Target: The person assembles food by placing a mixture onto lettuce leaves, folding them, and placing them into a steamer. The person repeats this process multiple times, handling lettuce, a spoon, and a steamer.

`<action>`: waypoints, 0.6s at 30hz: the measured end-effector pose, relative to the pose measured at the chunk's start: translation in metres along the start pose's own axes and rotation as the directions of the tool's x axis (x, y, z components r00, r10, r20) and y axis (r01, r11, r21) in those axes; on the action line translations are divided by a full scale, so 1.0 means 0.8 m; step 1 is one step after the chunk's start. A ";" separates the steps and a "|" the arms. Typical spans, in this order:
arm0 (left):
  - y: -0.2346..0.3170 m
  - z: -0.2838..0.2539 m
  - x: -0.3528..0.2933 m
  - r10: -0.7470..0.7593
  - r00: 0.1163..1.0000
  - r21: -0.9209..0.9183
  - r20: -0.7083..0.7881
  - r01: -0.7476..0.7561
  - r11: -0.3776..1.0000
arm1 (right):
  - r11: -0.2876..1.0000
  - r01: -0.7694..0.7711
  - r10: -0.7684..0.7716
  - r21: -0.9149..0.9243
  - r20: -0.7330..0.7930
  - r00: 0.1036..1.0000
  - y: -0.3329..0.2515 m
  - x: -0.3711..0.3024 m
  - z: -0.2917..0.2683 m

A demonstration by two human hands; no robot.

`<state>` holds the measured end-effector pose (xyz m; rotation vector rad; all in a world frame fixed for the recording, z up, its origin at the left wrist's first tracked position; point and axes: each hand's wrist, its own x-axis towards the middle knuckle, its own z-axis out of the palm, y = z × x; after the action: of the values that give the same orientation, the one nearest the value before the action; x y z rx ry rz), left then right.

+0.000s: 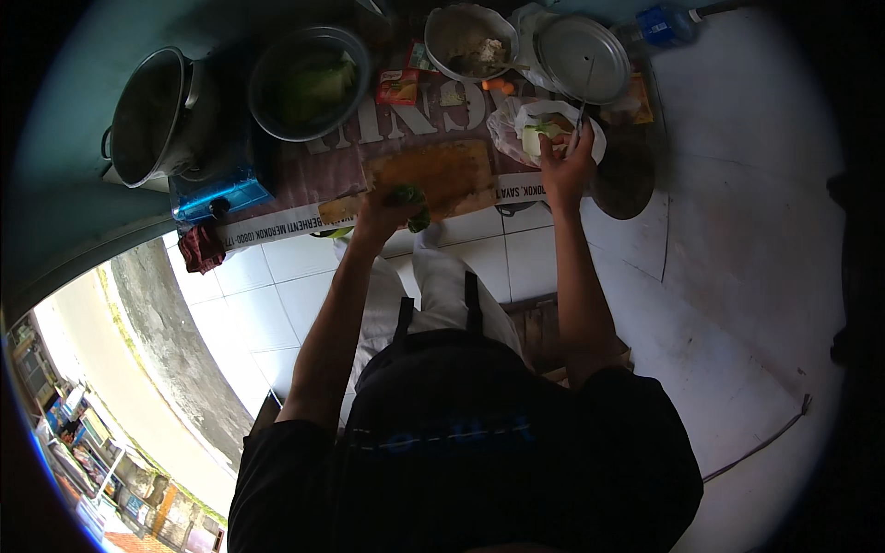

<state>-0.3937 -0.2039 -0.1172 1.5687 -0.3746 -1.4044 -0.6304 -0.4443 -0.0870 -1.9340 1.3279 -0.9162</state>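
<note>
My left hand [381, 214] is closed around a dark green leafy vegetable [410, 201] at the near edge of a wooden cutting board [447, 170]. In my right hand [570, 168] is a knife [583, 111], its blade pointing up and away from me. That hand is at the near side of a white plastic bag [506, 129], where pale green pieces of vegetable [535, 138] and scraps show. Its fingertips overlap the bag's contents, and I cannot tell whether they touch them.
A large pot [152, 120] stands on a blue stove [221, 194] at left. Behind the board are a basin of greens [309, 83], a red packet [397, 88], a bowl [470, 41], carrot pieces [498, 86] and a metal lid [583, 60]. A bottle [666, 26] lies far right.
</note>
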 end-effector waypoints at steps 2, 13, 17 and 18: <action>0.018 0.009 -0.013 0.054 0.997 -0.183 0.046 -0.045 0.982 | 0.970 0.093 -0.089 -0.225 0.025 0.996 0.013 0.036 -0.027; 0.106 -0.022 -0.090 0.232 0.966 -0.578 0.117 -0.124 0.807 | 0.861 0.437 -0.332 -0.259 0.365 0.870 -0.011 -0.077 0.021; 0.123 -0.036 -0.133 0.273 0.962 -0.685 0.010 -0.192 0.702 | 0.864 0.453 -0.229 -0.219 0.632 0.741 0.009 -0.110 0.083; 0.128 -0.040 -0.142 0.303 0.953 -0.716 -0.017 -0.223 0.662 | 0.854 0.465 -0.189 -0.234 0.693 0.696 0.015 -0.108 0.096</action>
<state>-0.3616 -0.1548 0.0278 0.7578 -0.0782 -1.1904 -0.5964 -0.3590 -0.1575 -2.5434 0.7709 -0.0404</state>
